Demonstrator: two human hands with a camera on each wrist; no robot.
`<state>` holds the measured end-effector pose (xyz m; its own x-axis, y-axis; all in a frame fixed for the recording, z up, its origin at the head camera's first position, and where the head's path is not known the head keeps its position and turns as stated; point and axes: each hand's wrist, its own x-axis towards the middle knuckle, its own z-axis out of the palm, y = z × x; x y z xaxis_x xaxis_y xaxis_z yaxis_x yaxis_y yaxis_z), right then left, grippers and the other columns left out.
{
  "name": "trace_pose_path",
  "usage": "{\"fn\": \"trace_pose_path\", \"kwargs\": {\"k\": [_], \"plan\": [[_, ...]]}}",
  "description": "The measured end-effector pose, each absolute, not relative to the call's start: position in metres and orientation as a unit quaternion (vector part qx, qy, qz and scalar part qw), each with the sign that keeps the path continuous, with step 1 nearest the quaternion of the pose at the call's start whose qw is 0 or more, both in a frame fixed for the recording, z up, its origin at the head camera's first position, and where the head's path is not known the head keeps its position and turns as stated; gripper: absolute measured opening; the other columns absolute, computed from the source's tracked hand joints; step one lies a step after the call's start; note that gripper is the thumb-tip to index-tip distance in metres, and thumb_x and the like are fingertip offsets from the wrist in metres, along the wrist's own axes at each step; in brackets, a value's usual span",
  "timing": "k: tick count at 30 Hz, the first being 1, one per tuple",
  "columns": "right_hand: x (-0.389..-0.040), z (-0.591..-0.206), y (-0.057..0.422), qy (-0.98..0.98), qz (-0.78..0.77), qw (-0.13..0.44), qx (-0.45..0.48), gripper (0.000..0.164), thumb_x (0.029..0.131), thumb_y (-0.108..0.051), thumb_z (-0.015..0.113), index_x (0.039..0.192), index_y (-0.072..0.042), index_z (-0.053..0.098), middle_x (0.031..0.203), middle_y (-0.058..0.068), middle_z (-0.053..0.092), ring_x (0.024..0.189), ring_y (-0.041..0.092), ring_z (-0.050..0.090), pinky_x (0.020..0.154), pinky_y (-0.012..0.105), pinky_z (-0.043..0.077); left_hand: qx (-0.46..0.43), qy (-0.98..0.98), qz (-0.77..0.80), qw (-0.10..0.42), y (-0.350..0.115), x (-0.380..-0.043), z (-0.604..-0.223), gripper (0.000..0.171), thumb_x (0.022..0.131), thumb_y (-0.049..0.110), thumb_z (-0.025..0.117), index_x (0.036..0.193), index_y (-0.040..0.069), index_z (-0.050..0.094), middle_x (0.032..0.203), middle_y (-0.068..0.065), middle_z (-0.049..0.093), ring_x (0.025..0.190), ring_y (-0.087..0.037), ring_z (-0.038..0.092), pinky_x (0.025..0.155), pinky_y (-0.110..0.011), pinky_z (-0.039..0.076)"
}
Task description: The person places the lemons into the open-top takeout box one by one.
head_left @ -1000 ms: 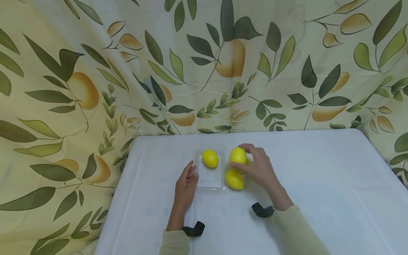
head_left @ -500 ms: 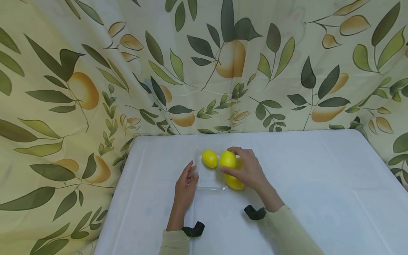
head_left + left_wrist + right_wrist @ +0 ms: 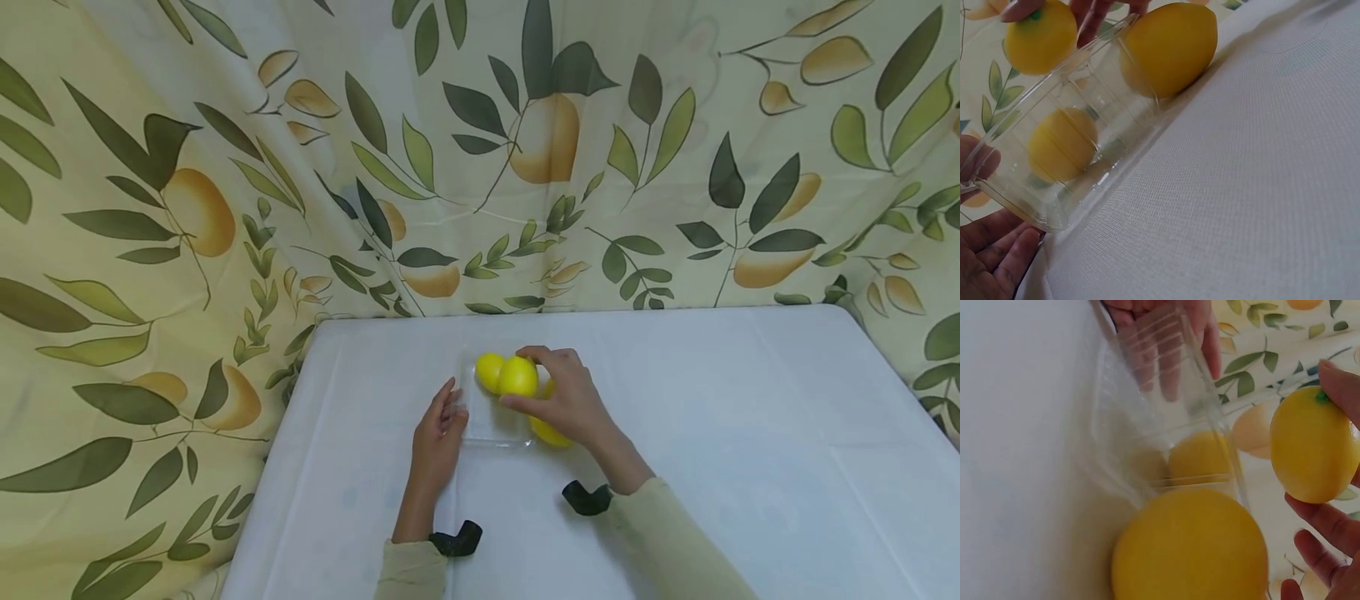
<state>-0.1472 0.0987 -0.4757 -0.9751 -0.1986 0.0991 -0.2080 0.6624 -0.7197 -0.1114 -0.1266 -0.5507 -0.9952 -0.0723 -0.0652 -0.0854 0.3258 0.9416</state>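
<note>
A clear plastic box (image 3: 498, 442) stands on the white-covered table with one lemon (image 3: 488, 372) inside it. My left hand (image 3: 437, 437) is at the box's left side, its extended fingers against the outside of the wall. My right hand (image 3: 567, 398) pinches a second lemon (image 3: 519, 377) between thumb and fingertips. That lemon is held over the box, above rim height in the left wrist view, with a green stem spot (image 3: 1322, 396) showing. Another lemon (image 3: 550, 432) lies on the table against the box's right side, partly hidden under my right hand, where more yellow shows.
A white cloth (image 3: 750, 433) covers the table. Behind its far edge hangs a curtain (image 3: 660, 217) patterned with leaves and fruit. Black wrist mounts (image 3: 587, 498) stick out at both sleeves.
My right hand has carried its lemon leftward, from over the lemons beside the box to above the box. It now overlaps the lemon inside. My left hand has stayed at the box's side.
</note>
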Motion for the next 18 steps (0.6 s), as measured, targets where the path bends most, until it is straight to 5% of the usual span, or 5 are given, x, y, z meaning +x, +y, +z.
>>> {"fn": "trace_pose_path", "kwargs": {"k": [9,18], "plan": [[-0.150,-0.484,0.088,-0.915,0.378,0.010,0.144,0.074,0.075,-0.066,0.080,0.135,-0.026,0.062,0.134,-0.003,0.067,0.120,0.025,0.050,0.101,0.052,0.048,-0.044,0.817,0.574,-0.002,-0.126,-0.112,-0.550,0.052,0.105,0.031,0.056,0.155,0.035,0.042,0.146,0.008,0.059,0.127,-0.016,0.060,0.111,-0.046,0.049],[-0.153,-0.485,0.074,-0.923,0.351,0.013,0.160,0.070,0.075,-0.056,0.085,0.134,-0.025,0.063,0.135,-0.003,0.068,0.121,0.028,0.051,0.097,0.055,0.043,-0.034,0.809,0.587,0.003,-0.127,-0.111,-0.549,0.052,0.105,0.033,0.056,0.155,0.035,0.042,0.146,0.005,0.058,0.128,-0.019,0.059,0.110,-0.048,0.049]]}}
